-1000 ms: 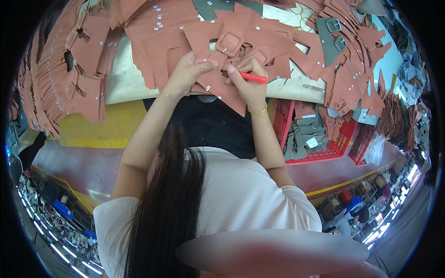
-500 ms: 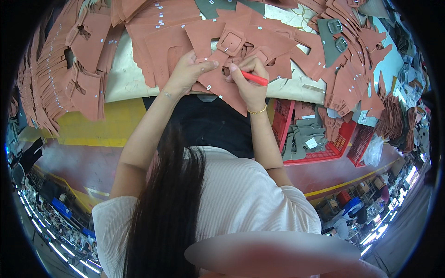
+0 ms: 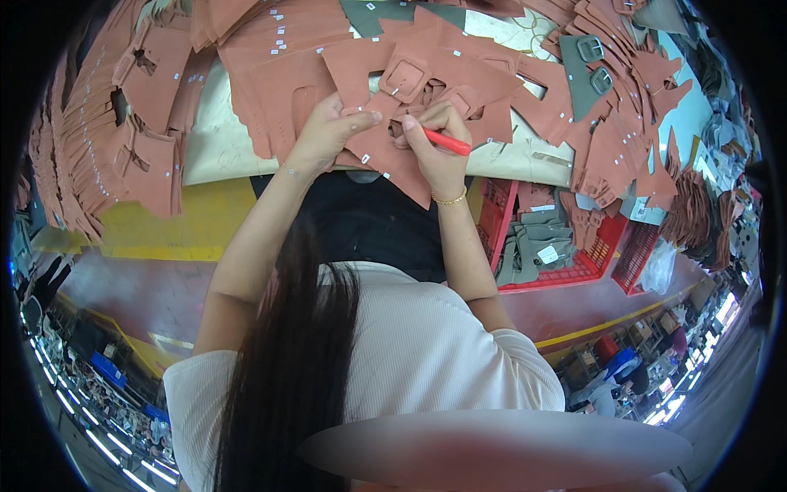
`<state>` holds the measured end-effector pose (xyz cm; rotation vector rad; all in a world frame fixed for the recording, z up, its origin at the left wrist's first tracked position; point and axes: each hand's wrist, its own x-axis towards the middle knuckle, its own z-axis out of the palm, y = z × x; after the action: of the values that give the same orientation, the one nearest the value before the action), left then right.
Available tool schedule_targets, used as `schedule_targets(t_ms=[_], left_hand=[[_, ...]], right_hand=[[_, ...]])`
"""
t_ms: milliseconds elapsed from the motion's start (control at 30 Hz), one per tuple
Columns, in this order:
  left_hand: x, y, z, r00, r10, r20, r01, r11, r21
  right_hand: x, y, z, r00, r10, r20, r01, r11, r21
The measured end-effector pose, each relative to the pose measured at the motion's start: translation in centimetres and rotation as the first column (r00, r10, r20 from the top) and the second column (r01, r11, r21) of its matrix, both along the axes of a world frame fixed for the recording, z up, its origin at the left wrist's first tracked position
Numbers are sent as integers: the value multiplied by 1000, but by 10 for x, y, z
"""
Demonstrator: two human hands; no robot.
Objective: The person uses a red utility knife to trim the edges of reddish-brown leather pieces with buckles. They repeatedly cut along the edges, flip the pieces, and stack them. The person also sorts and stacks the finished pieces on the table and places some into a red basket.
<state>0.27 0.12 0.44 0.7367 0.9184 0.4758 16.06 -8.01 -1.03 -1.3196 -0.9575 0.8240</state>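
Note:
My left hand [image 3: 328, 137] pinches the left edge of a reddish-brown cut leather piece [image 3: 407, 170], its thumb lying on top and the fingers underneath. This piece tapers to a point at the table's near edge and bears a small white label. In my right hand [image 3: 440, 152] is a red pen [image 3: 448, 141], held in a writing grip over the cut-out of the piece. The hand hides the pen's tip. Just beyond both hands lies a leather piece with a covered square buckle [image 3: 406, 78].
Stacks of labelled leather pieces [image 3: 152, 74] fan out at the left and more [image 3: 619, 148] at the right. Two metal buckles [image 3: 590, 49] sit on a grey piece there. Below the table's right side, a red crate [image 3: 590, 269] holds grey pieces [image 3: 537, 244].
The view has shifted slightly. My right hand and the pen have moved a little against the leather piece; my left hand keeps its hold.

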Motion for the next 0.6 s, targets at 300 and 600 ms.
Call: schedule_targets(t_ms=[300,600], left_hand=[[0,0,0,1000,-9,7,9,1000,-24],[-1,0,1,998,-28,-56,27,999,-17]], right_hand=[[2,-3,0,999,29,22,-29,1000,-3],[3,-1,3,994,39,99,-43,998,40]])
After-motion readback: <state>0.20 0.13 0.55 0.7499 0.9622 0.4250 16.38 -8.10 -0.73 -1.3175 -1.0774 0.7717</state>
